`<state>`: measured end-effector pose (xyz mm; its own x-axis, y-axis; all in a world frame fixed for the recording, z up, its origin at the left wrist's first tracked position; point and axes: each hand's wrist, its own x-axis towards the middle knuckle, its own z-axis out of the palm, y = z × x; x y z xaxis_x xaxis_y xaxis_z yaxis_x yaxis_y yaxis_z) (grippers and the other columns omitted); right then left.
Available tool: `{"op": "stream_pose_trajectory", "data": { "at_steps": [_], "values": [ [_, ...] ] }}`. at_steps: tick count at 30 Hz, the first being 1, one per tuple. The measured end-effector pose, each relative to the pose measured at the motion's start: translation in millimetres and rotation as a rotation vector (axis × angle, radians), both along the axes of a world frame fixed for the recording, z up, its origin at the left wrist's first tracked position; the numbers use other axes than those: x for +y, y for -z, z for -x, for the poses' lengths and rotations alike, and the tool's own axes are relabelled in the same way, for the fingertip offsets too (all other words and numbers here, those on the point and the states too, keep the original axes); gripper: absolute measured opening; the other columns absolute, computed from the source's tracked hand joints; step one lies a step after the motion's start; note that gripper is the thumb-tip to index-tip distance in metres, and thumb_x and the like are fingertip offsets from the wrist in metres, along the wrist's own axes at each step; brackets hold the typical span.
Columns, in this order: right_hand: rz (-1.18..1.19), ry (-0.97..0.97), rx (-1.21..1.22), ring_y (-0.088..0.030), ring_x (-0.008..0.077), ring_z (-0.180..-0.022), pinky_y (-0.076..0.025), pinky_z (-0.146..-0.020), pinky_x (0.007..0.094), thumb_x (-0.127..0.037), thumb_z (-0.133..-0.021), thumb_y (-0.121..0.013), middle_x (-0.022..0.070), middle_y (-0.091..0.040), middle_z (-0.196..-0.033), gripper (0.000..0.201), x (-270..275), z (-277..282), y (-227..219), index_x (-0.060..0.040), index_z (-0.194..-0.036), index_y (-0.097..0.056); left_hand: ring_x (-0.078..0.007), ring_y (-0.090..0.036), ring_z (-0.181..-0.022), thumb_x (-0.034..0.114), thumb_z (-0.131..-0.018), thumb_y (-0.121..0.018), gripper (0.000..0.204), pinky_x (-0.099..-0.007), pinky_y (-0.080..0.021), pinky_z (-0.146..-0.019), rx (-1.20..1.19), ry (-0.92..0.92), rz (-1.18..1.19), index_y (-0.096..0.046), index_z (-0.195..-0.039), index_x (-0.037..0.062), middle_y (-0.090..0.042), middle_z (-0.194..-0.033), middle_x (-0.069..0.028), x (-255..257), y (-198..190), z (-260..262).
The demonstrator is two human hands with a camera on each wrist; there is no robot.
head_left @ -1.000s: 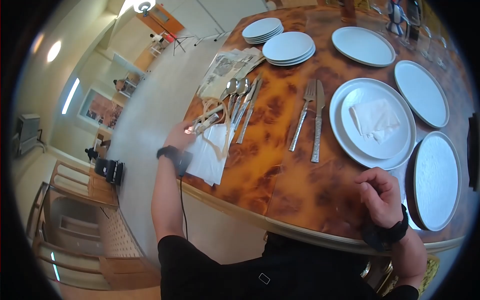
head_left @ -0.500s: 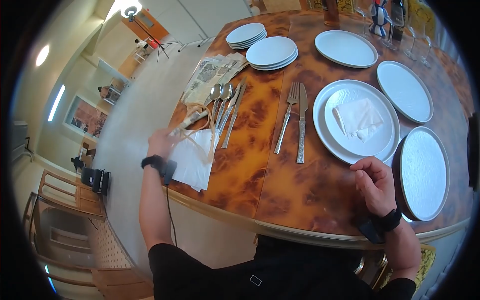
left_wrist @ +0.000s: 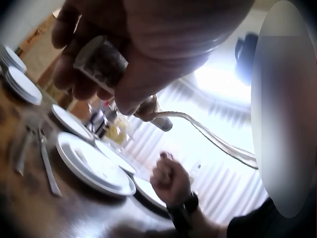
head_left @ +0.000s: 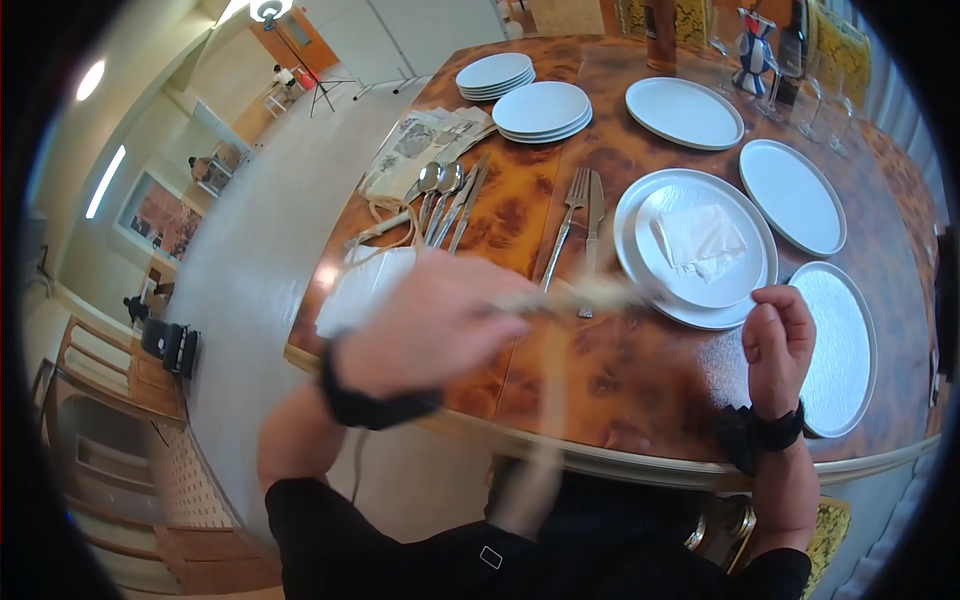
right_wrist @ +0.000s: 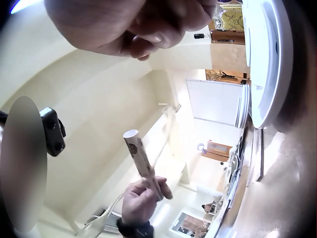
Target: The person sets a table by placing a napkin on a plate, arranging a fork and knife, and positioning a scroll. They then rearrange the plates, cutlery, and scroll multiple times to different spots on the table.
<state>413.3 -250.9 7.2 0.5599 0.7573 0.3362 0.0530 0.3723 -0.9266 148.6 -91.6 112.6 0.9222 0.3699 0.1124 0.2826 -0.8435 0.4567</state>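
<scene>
My left hand [head_left: 430, 325] grips a printed paper roll [right_wrist: 139, 156] tied with a pale ribbon [left_wrist: 213, 131], raised over the table's front part. The roll is blurred in the head view; the left wrist view shows fingers and thumb round it, and the ribbon trails down. At the right front, my right hand [head_left: 778, 350] holds nothing, its fingers loosely curled, close to a large plate [head_left: 838, 350]. Left of it, a folded white napkin [head_left: 700, 238] lies on a smaller plate stacked on a larger plate [head_left: 630, 265]. A fork [head_left: 566, 225] and a knife [head_left: 595, 220] lie beside these plates.
White napkins [head_left: 352, 290], another tied roll [head_left: 385, 228], spoons [head_left: 430, 178] and more knives lie at the table's left side. Behind them are printed papers [head_left: 425, 145] and stacked plates [head_left: 543, 110]. Stemmed glasses [head_left: 812, 105] and a moka pot [head_left: 755, 55] stand far right.
My left hand has lifted the tied roll off the napkins and carried it right, toward the plates. The right hand stays near the right-hand plate; the head view has shifted slightly.
</scene>
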Motion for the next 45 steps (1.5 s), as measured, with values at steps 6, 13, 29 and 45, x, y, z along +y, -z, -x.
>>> {"op": "stream_pose_trajectory", "data": {
  "at_steps": [6, 13, 29, 45],
  "values": [
    [-0.152, 0.072, 0.03, -0.034, 0.0006, -0.047, -0.026, -0.042, 0.0155, -0.008, -0.088, -0.047, -0.0045, -0.043, -0.058, 0.012, -5, -18, 1, -0.0005, -0.094, -0.054, -0.0187, -0.051, -0.067, 0.022, -0.078, -0.06, 0.015, -0.0313, -0.036, -0.061, -0.005, 0.251, -0.245, -0.053, -0.086, 0.0115, -0.051, -0.071, -0.0021, -42, 93, -60],
    [-0.123, 0.07, -0.021, -0.036, 0.0013, -0.048, -0.027, -0.042, 0.0158, -0.009, -0.088, -0.048, -0.0042, -0.043, -0.058, 0.012, -6, -21, -2, -0.0007, -0.094, -0.054, -0.0209, -0.051, -0.072, 0.023, -0.074, -0.064, 0.025, -0.0321, -0.037, -0.066, -0.025, 0.25, -0.279, -0.053, -0.091, 0.0084, -0.05, -0.078, -0.0042, -41, 120, -80],
    [-0.052, 0.14, 0.002, -0.035, 0.0024, -0.046, -0.025, -0.04, 0.0164, -0.008, -0.087, -0.049, -0.0035, -0.042, -0.057, 0.009, -5, -29, -1, -0.0001, -0.092, -0.051, -0.0082, -0.053, -0.062, 0.007, -0.076, -0.064, 0.013, -0.021, -0.042, -0.055, -0.313, -0.401, 0.275, -0.058, -0.085, -0.0013, -0.055, -0.073, -0.0039, 59, 113, -53],
    [0.057, 0.177, -0.149, -0.029, 0.0039, -0.047, -0.022, -0.044, 0.0195, -0.011, -0.088, -0.047, -0.0017, -0.037, -0.058, 0.009, -4, -20, 10, -0.002, -0.089, -0.046, -0.0258, -0.054, -0.08, 0.015, -0.075, -0.064, 0.025, -0.0327, -0.044, -0.071, -0.174, -0.258, 0.071, -0.057, -0.095, 0.0019, -0.053, -0.088, -0.0104, 56, 127, -37]
  ]
}}
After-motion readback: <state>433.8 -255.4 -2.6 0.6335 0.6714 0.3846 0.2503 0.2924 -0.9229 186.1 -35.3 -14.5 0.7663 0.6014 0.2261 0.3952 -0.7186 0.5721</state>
